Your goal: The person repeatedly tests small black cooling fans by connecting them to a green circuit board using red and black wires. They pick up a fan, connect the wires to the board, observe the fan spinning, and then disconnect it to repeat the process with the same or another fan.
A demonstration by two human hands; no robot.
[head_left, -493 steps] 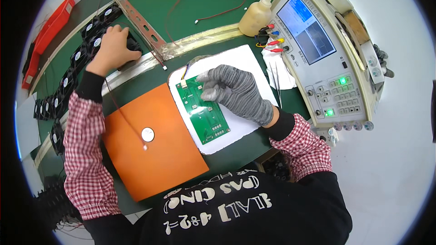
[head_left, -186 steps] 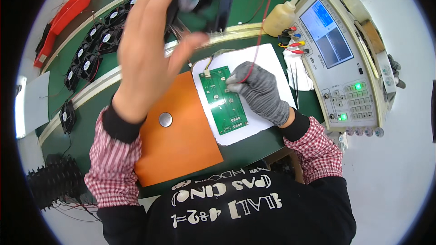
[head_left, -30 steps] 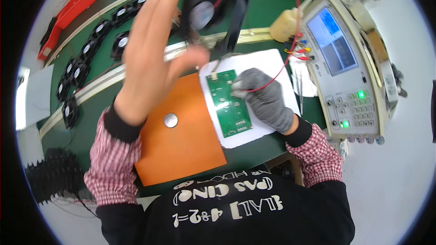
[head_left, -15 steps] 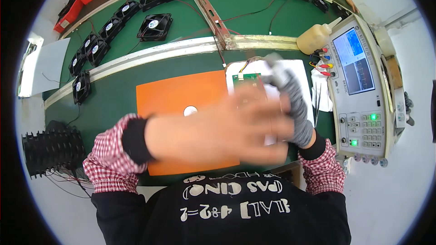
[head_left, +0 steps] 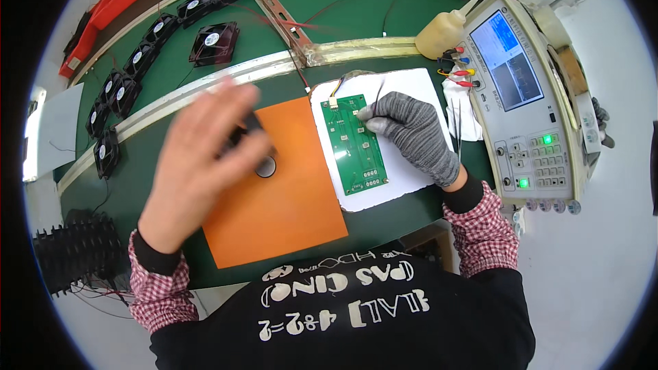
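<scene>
My bare left hand point(head_left: 205, 147) is blurred by motion above the left part of the orange mat point(head_left: 295, 226). Between its fingers and thumb shows a dark, smeared object point(head_left: 251, 125), of a kind I cannot make out. A pale round disc point(head_left: 266, 167) lies on the mat by the thumb. In a grey knitted glove with bare fingertips, my right hand point(head_left: 415, 133) is closed at the right edge of a green circuit board point(head_left: 353, 154). It pinches a thin dark wire point(head_left: 379, 89) that rises past the fingers. The board rests on a white pad point(head_left: 404, 181), with a white plug point(head_left: 334, 103) at its top corner.
Black fans point(head_left: 214, 40) line the far left, beyond a metal rail point(head_left: 205, 85). A glue-coloured squeeze bottle point(head_left: 441, 33) and a test instrument point(head_left: 531, 106) with coloured leads stand at the right. Tweezers point(head_left: 458, 127) lie by a white cloth. Dark stacked parts point(head_left: 82, 250) sit left.
My left hand has swung from over the circuit board to the left, uncovering the board. My right hand has lowered its fingers onto the board's edge. The whole view has shifted slightly.
</scene>
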